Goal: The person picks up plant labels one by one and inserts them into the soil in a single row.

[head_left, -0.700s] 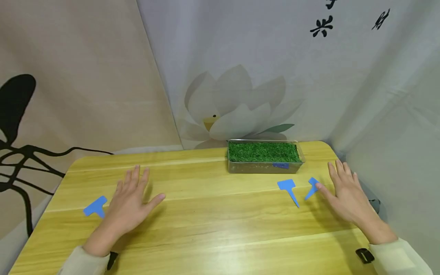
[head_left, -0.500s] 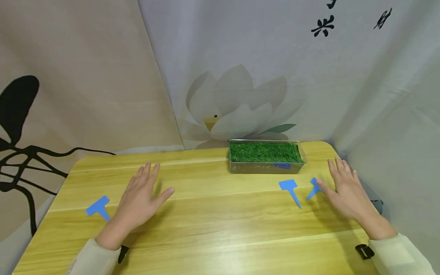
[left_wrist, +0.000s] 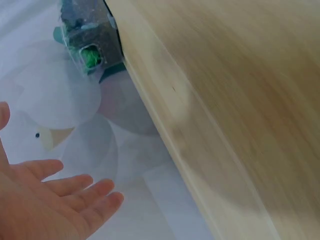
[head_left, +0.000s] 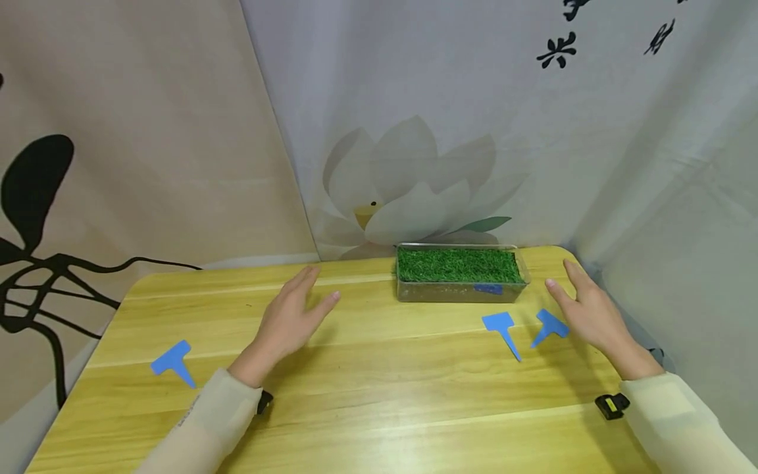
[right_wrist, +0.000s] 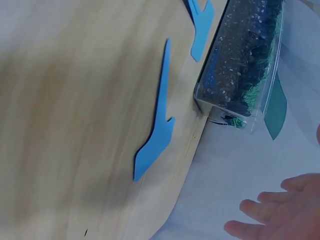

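My left hand point(head_left: 287, 322) is held over the table's middle-left, fingers straight and palm turned inward, holding nothing. The left wrist view shows its spread fingers point(left_wrist: 80, 192) apart from anything. Three blue T-shaped plant labels lie flat. One label point(head_left: 173, 359) is at the left, beyond the left forearm. Two others, a label point(head_left: 500, 322) and a label point(head_left: 551, 324), lie by the right hand point(head_left: 595, 316). That hand hovers just right of them, fingers extended and empty. A clear plastic planter point(head_left: 458, 293) with green turf point(head_left: 456, 264) on dark soil stands at the back.
The wooden table point(head_left: 379, 395) has rounded back corners. Behind it hangs a pale curtain point(head_left: 438, 79) printed with a lotus and black characters. Black wrist-strap pieces point(head_left: 612, 406) show at both cuffs.
My left hand has moved right and away from the left label, which now shows whole. Both hands have turned palms inward. The rightmost label is no longer overlapped by the right thumb.
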A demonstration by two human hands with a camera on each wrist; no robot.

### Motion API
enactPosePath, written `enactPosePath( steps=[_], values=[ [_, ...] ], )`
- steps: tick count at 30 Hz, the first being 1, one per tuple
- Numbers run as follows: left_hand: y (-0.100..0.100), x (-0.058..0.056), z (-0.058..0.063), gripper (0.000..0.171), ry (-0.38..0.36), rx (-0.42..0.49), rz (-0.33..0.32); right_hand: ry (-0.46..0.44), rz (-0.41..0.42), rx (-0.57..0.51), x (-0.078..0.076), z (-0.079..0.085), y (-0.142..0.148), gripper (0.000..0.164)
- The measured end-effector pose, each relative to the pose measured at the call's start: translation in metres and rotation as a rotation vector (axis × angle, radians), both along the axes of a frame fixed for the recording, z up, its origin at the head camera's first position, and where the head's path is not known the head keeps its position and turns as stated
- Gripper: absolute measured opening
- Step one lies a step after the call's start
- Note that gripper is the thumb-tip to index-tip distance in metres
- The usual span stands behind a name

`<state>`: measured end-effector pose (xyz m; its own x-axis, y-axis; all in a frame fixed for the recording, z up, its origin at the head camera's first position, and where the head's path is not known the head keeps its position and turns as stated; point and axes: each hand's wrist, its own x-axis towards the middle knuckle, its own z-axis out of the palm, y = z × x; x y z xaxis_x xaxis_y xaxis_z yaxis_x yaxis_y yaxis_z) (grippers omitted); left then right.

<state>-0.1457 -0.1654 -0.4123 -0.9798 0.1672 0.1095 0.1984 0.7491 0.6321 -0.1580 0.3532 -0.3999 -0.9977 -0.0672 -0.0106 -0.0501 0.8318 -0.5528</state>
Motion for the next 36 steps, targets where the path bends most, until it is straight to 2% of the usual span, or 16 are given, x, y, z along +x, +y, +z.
enactPosePath(
  steps=[10,18,24,28,36],
  values=[
    [0.033,-0.027,0.001,0.080,-0.044,0.133,0.009,0.016,-0.020,-0.018,-0.020,0.002,-0.007,0.080],
    [0.063,-0.047,-0.001,0.052,-0.046,0.274,0.002,0.049,-0.032,-0.085,-0.033,-0.001,-0.010,0.074],
    [0.091,-0.060,-0.005,0.033,-0.040,0.392,0.008,0.052,-0.068,-0.121,-0.038,-0.009,-0.012,0.069],
    [0.103,-0.067,-0.009,0.029,-0.064,0.426,0.028,0.073,-0.093,-0.120,-0.044,-0.016,-0.016,0.062],
    [0.117,-0.080,-0.017,0.020,-0.089,0.430,0.078,0.091,-0.113,-0.115,-0.053,-0.022,-0.024,0.047]
  ],
)
